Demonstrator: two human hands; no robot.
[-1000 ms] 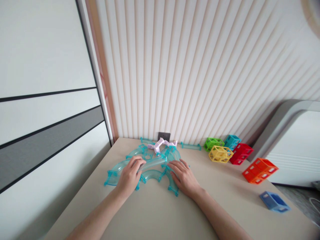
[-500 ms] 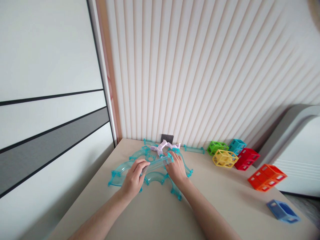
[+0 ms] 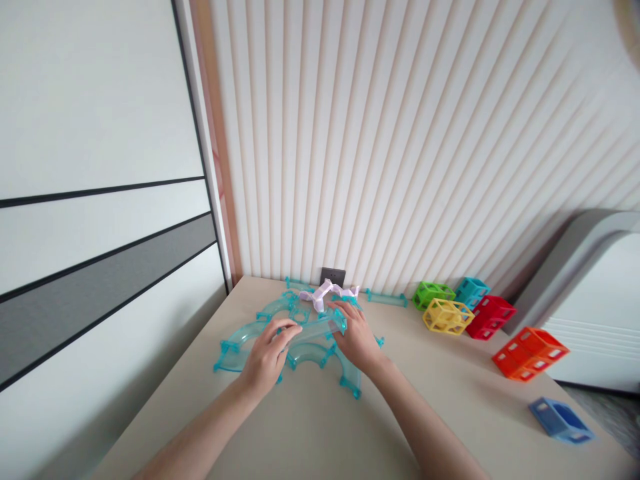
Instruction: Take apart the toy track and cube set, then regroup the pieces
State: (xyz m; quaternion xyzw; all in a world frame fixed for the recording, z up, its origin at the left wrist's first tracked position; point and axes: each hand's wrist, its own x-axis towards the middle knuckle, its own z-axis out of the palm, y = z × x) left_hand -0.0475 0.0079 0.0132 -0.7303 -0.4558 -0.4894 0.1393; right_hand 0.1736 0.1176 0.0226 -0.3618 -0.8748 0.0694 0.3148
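A straight, see-through teal track piece is raised slantwise over similar pieces on the table. My left hand is closed around its left end, thumb and fingers pinching it. At the other end, my right hand has its fingers curved behind the piece; its thumb is partly hidden. Beneath and around the hands lie curved teal track pieces, one at the left, one in front and one at lower right. A pale lilac branching piece lies just beyond the fingers.
Toward the right stand open-frame blocks: green, yellow, teal, red, orange and blue. Another teal track lies by the ribbed wall, near a black socket.
The right hand has shifted slightly right and its fingers sit differently about the track piece's end. My left hand keeps its hold. The view has moved very slightly.
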